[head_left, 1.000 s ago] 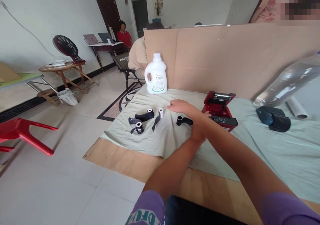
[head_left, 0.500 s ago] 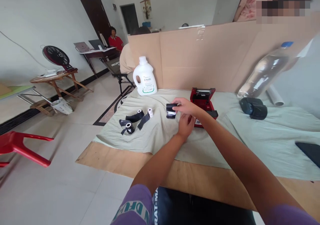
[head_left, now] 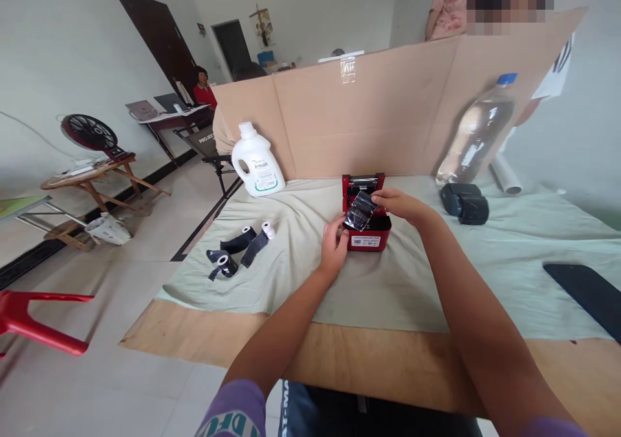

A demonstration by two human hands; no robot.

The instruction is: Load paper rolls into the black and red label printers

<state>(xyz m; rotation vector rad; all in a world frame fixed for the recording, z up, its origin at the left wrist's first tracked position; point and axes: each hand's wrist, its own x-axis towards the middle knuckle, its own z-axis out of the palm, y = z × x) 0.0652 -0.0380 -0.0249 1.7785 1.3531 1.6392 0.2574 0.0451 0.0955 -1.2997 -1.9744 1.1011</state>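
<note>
A small red machine (head_left: 382, 238) like a receipt printer stands on the cloth, its lid (head_left: 365, 185) raised and a white label on its front. Over its opening my right hand (head_left: 400, 205) pinches a roll of black paper (head_left: 361, 211), which is tilted with its dark, shiny strip facing me. The fingers of my left hand (head_left: 334, 244) close around the machine's left front corner, near the paper's lower left end. Several similar dark paper rolls (head_left: 227, 266) with loose tails lie to the left.
A white jug (head_left: 259, 165) stands at the back left before a cardboard screen (head_left: 363, 120). At the right are a large clear bottle (head_left: 478, 133), a black device (head_left: 464, 203), a white tube (head_left: 506, 173) and a dark flat phone-like object (head_left: 585, 295). People are behind the screen.
My right hand has moved from left of the machine to over its right side, bringing the black paper roll above the opening. My left hand has shifted to the machine's left corner.
</note>
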